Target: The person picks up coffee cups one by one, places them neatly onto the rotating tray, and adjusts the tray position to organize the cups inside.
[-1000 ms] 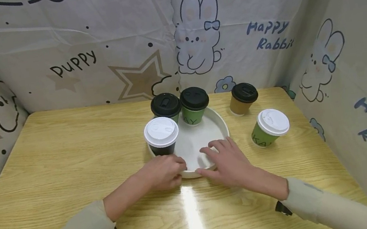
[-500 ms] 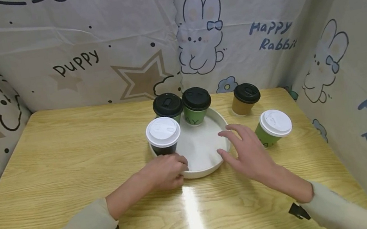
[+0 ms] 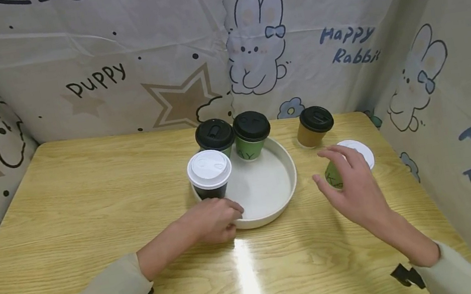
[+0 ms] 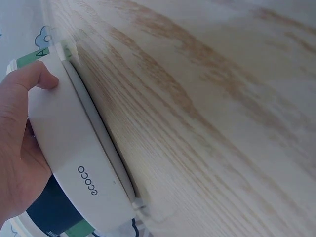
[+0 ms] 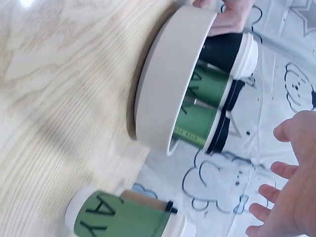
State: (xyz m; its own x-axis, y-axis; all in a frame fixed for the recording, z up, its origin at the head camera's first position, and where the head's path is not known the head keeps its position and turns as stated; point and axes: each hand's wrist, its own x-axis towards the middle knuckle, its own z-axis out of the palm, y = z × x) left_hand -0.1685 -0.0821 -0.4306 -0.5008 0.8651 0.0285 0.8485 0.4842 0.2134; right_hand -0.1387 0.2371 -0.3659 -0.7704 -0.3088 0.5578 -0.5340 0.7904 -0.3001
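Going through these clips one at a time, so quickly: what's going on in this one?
A person sits at a wooden table. Their left hand grips the near rim of a round white tray that holds three lidded paper cups. Their right hand, fingers spread, reaches for a green cup with a white lid standing on the table right of the tray, not yet gripping it. A brown cup with a black lid stands behind it.

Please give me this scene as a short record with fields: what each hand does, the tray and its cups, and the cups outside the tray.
left hand: holds near rim of white round tray
right hand: open, reaching at green cup with white lid, contact unclear
in tray: black cup with white lid, two black-lidded green cups
on wooden table: brown cup with black lid
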